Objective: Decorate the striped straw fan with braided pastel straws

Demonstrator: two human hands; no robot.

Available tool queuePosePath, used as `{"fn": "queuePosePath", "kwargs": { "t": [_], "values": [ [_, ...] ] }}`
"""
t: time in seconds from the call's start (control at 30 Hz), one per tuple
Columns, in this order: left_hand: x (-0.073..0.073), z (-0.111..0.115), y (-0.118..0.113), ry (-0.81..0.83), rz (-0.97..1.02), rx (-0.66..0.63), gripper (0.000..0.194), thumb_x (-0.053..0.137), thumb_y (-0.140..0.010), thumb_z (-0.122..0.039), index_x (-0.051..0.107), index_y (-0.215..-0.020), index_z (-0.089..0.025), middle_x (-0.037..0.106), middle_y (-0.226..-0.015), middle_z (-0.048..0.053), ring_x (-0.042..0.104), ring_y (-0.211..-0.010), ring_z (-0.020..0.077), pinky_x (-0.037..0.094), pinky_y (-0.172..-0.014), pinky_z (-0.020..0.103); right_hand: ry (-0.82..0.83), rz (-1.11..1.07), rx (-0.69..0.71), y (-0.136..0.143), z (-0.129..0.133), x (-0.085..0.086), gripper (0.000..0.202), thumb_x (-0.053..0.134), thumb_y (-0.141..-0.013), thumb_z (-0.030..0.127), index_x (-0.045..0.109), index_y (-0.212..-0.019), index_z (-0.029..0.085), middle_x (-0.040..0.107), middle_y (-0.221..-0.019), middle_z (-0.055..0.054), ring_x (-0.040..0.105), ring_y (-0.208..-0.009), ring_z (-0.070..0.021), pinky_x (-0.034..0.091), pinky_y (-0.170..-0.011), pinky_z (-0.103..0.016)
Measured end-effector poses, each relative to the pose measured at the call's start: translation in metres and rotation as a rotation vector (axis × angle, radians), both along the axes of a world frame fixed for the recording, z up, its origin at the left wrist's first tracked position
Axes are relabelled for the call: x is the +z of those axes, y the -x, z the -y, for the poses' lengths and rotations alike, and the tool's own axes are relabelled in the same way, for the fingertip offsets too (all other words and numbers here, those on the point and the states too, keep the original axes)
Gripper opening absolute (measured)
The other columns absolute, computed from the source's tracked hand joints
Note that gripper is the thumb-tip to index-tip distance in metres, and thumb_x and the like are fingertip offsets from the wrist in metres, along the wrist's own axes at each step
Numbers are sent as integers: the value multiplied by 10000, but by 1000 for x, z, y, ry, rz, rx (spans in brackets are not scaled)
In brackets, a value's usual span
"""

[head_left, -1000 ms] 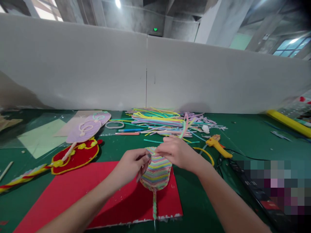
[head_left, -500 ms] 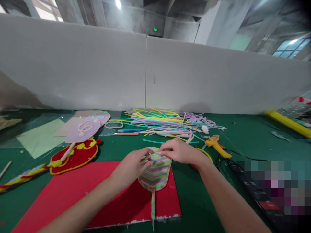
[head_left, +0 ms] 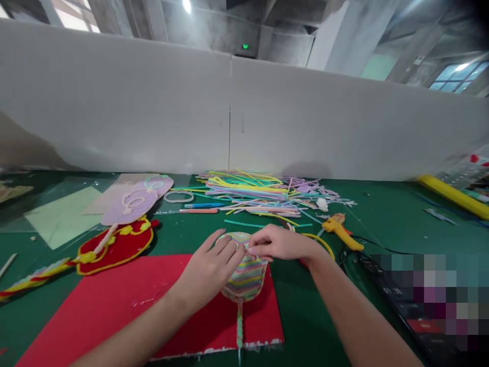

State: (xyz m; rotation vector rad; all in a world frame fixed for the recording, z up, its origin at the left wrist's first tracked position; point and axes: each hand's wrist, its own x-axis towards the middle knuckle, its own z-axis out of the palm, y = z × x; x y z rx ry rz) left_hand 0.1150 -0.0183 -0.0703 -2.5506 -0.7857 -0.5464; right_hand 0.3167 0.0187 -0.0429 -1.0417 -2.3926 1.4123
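Observation:
A round fan-shaped piece point(head_left: 244, 279) with pastel zigzag stripes lies on a red board point(head_left: 153, 285), its twisted stem point(head_left: 240, 323) pointing towards me. Over its upper left part is my left hand point(head_left: 216, 262), fingers bent and fingertips near the middle of the disc. My right hand point(head_left: 277, 243) is pinched at the disc's upper right, its fingertips close to those of my left hand. What is between the fingertips of either hand is too small to make out.
Coloured pipe cleaners point(head_left: 248, 191) are heaped at the back. A yellow glue gun point(head_left: 342, 232) and a black power strip point(head_left: 397, 300) lie right. Left are a red fan point(head_left: 114, 247), a purple fan point(head_left: 133, 204) and green paper point(head_left: 63, 216).
My left hand has come further over the disc, its fingers now more spread across the top. My right hand has shifted slightly down. A pinkish strip beyond my right hand has moved.

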Motion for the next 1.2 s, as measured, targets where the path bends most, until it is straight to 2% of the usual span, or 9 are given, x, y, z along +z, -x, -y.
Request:
{"fn": "queuePosePath", "kwargs": {
  "t": [0.13, 0.27, 0.4, 0.63, 0.73, 0.8, 1.0, 1.1, 1.2],
  "values": [
    [-4, 1, -2, -15, -2, 48, 246, 340, -835, -54, 548, -953, -109, 614, -840, 71, 559, -887, 200, 366, -917, 410, 43, -17, -13, 3, -1, -7, 307, 434, -835, 395, 539, -697, 142, 453, -514, 42, 387, -497, -82, 306, -504, -210],
    [-10, -1, -1, 111, -46, 13, 157, 390, -823, -65, 515, -892, -130, 592, -782, 55, 565, -748, 185, 446, -730, 339, 110, -28, -6, 5, -1, -9, 306, 435, -837, 391, 496, -656, 152, 459, -541, 39, 379, -507, -79, 302, -509, -209],
    [-16, -5, 3, 194, -105, -23, 102, 430, -823, -100, 466, -901, -154, 579, -751, 37, 564, -686, 185, 436, -623, 302, 180, -26, 46, 3, -1, -6, 285, 436, -842, 371, 491, -665, 155, 449, -551, 42, 373, -516, -76, 306, -523, -211],
    [-9, -3, 3, 384, -178, -11, 98, 458, -801, -124, 463, -887, -172, 584, -693, 27, 573, -611, 191, 383, -529, 260, 93, 29, 102, -2, 1, 5, 213, 492, -821, 334, 579, -783, 143, 521, -616, 20, 454, -575, -92, 329, -547, -208],
    [-2, 1, 1, 622, -103, 84, 70, 430, -812, -160, 483, -853, -181, 590, -650, 16, 558, -553, 168, 324, -478, 226, -19, 69, 90, -2, 5, 9, 214, 503, -816, 325, 608, -786, 140, 555, -631, 9, 478, -587, -97, 329, -544, -205],
    [2, 4, -1, 828, 52, 101, 111, 384, -825, -161, 492, -807, -184, 589, -651, 6, 543, -547, 137, 306, -474, 206, -111, 92, 97, -2, 9, 12, 210, 500, -819, 316, 624, -792, 148, 578, -653, 4, 493, -601, -99, 333, -559, -206],
    [1, 7, -6, 1797, 715, -83, 266, 363, -852, -353, 423, -669, -168, 459, -449, -60, 326, -300, 42, 241, -362, 176, -330, 110, 82, -5, 22, 27, 194, 489, -831, 270, 657, -823, 174, 608, -701, -5, 514, -681, -116, 332, -614, -213],
    [-2, 8, -8, 2089, 952, -172, 254, 476, -804, -371, 439, -673, -156, 446, -395, -79, 270, -257, 18, 251, -363, 169, -359, 112, 44, -5, 26, 35, 194, 481, -836, 256, 663, -827, 187, 600, -687, -3, 505, -673, -114, 327, -596, -209],
    [-3, 12, -11, 2279, 1060, -220, 229, 555, -757, -345, 447, -689, -155, 443, -363, -88, 246, -230, 12, 255, -353, 166, -306, 83, 50, -6, 28, 39, 205, 481, -838, 280, 662, -818, 187, 607, -691, -6, 517, -674, -115, 344, -604, -206]
  ]
}}
